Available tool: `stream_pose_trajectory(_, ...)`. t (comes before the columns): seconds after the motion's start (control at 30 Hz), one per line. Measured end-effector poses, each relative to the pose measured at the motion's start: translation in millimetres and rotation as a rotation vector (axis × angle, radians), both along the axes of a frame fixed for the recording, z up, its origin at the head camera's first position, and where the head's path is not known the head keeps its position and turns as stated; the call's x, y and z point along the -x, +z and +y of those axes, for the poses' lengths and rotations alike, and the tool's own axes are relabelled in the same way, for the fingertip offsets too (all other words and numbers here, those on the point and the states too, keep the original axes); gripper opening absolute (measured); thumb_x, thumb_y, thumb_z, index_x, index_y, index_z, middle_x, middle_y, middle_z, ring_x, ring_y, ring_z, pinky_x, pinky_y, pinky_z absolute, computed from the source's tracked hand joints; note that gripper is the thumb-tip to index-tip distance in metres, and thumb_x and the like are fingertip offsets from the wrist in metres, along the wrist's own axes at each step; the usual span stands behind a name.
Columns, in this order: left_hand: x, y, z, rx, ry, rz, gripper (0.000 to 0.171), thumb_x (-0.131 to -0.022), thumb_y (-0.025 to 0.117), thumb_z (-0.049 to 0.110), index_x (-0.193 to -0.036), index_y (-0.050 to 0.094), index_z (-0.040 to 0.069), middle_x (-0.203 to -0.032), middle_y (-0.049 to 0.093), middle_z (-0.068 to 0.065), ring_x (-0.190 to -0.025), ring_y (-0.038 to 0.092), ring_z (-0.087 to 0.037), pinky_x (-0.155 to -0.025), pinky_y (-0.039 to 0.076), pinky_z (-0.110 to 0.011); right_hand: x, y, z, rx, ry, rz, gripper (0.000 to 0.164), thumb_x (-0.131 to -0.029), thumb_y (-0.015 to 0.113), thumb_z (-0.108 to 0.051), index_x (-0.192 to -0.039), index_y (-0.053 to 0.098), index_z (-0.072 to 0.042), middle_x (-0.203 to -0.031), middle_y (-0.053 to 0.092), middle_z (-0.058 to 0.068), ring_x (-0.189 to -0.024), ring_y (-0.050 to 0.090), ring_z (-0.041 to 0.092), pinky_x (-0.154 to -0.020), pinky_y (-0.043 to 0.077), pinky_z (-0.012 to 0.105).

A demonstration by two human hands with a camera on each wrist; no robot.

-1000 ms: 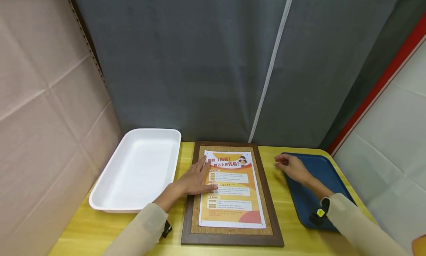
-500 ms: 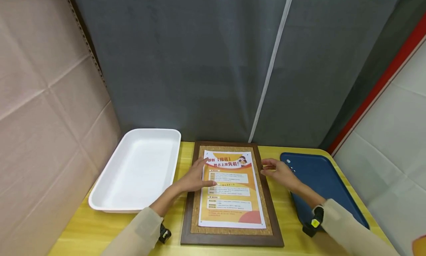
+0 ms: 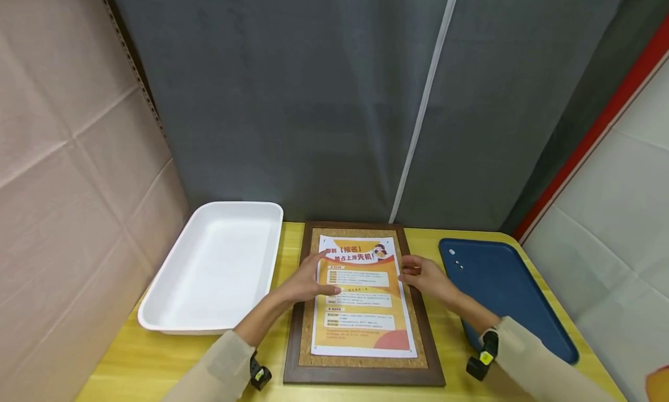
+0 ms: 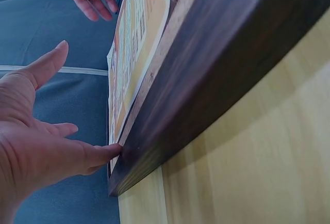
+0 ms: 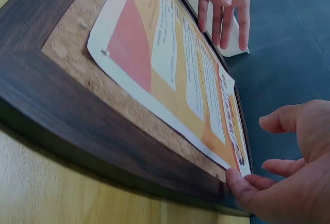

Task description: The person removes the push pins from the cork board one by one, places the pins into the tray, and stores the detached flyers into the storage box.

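A printed poster (image 3: pixel 360 326) in orange and white lies flat on a cork board (image 3: pixel 368 362) with a dark brown frame (image 3: pixel 366 376). Small pin-like dots mark its corners; one pin (image 5: pixel 105 52) is plain in the right wrist view. My left hand (image 3: pixel 305 281) spans the frame's left side with thumb and fingers spread, and a fingertip touches the frame in the left wrist view. On the opposite side, my right hand (image 3: pixel 427 279) has loosely bent fingers at the poster's right edge. In the right wrist view that hand (image 5: pixel 294 177) holds nothing, thumb and fingers apart.
To the left stands a deep white tray (image 3: pixel 277 239). A blue tray (image 3: pixel 514 291) on the right carries several tiny shiny pieces (image 3: pixel 459 265) near its far left corner. Behind the yellow table (image 3: pixel 125 361) hangs a dark grey curtain (image 3: pixel 292 100); pale walls flank both sides.
My right hand has moved left from over the blue tray to the board's right edge, uncovering the shiny pieces. My left hand has shifted slightly left on the poster's edge. The board stays put.
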State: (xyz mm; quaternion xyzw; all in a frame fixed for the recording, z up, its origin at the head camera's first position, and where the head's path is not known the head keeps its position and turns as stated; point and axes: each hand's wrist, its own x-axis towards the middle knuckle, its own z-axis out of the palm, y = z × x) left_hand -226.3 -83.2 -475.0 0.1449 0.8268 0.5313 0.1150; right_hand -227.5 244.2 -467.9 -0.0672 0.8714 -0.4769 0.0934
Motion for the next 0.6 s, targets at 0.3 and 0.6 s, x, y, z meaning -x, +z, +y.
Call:
stream_pose_trajectory(0.3, -2.9, -1.9, 0.9, -0.056, 0.029, -0.112, 0.104, -0.084, 0.091, 0.014, -0.166, 0.030, 0.004, -0.167, 0.032, -0.025, -0.155, 0.028, -0.045, -0.125, 0.022, -0.066, -1.9, -2.3, -10.0, -0.028, 0.007, 0.003, 0.058, -0.102, 0.067, -0.003, -0.152, 0.044, 0.016, -0.151, 0.051, 0.036, -0.136, 0.054, 0.050, -0.105, 0.055, 0.051)
stream_pose_trajectory(0.6, -3.7, -6.2, 1.0, -0.106, 0.046, -0.177, 0.099, -0.088, 0.088, 0.014, -0.167, 0.029, 0.005, -0.170, 0.029, -0.024, -0.158, 0.023, -0.046, -0.125, 0.024, -0.066, -5.2, 1.0, -16.1, -0.032, 0.007, -0.003, 0.057, -0.102, 0.067, -0.003, -0.150, 0.044, 0.017, -0.151, 0.050, 0.036, -0.137, 0.052, 0.051, -0.106, 0.054, 0.053)
